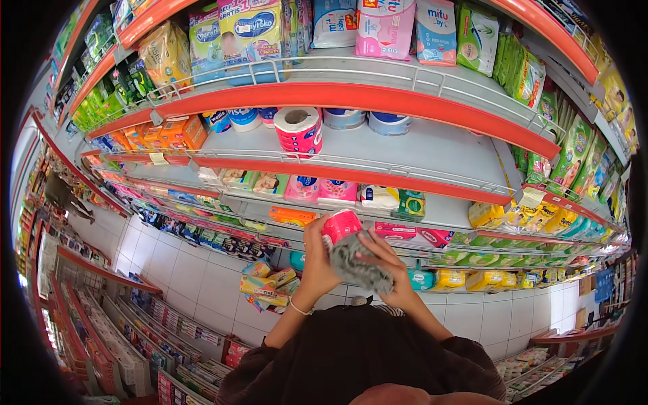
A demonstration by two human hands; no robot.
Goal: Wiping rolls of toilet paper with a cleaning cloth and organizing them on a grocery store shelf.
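My left hand (319, 255) holds a pink-wrapped toilet paper roll (342, 227) in front of the shelves, its fingers around the left side. In my right hand (387, 260) is a grey cloth (358, 260), pressed against the lower right part of the roll. Some of the roll is hidden under the cloth. Above, another pink-wrapped toilet paper roll (299, 132) stands upright near the front wire rail of a grey shelf (430, 154). Several more wrapped rolls (344, 119) stand behind and beside it, partly hidden by the red shelf edge above.
Baby wipe packs (387, 28) fill the upper shelf behind a wire rail (354, 61). Tissue packs (336, 191) lie on the shelf below the rolls. A pile of tissue packages (268, 283) is low beside my left forearm. Stocked racks (177, 324) stand across the tiled floor (202, 268).
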